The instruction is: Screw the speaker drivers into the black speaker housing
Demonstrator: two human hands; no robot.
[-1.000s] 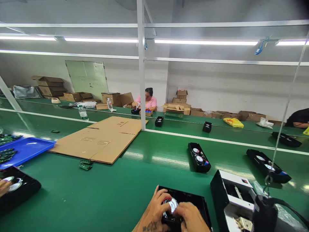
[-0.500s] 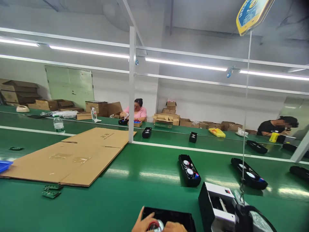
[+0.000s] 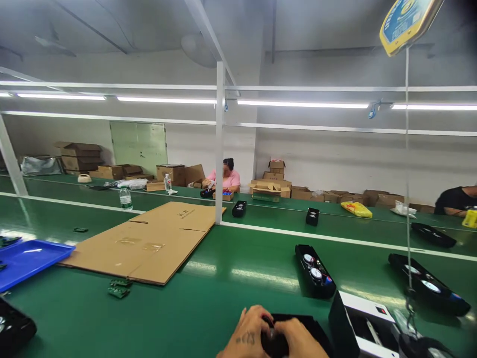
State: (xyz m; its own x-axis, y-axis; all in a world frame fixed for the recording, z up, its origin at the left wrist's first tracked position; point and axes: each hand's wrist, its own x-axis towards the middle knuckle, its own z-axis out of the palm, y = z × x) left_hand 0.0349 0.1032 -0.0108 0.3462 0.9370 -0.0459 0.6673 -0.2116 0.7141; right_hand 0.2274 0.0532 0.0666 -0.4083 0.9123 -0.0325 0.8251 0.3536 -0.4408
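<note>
At the bottom edge of the view my left hand [image 3: 248,335] and my right hand [image 3: 298,338] are closed together on a black speaker housing [image 3: 298,325] that lies on the green belt. The fingers curl round a dark part in its middle. Most of the housing is hidden by the hands and the frame edge. A white and black box-like fixture [image 3: 363,325] stands just right of the housing.
More black speaker housings [image 3: 315,271] lie on the green belt [image 3: 208,308] ahead and to the right. A flat cardboard sheet [image 3: 145,243], a blue tray [image 3: 28,258] and small green circuit boards [image 3: 119,288] sit left. Other people work at the far belt. A cord with a yellow balancer [image 3: 408,20] hangs right.
The view has tilted up and swung, so my hands sit lower in frame. Both hands stay closed on the housing; the silver speaker face seen earlier is now covered.
</note>
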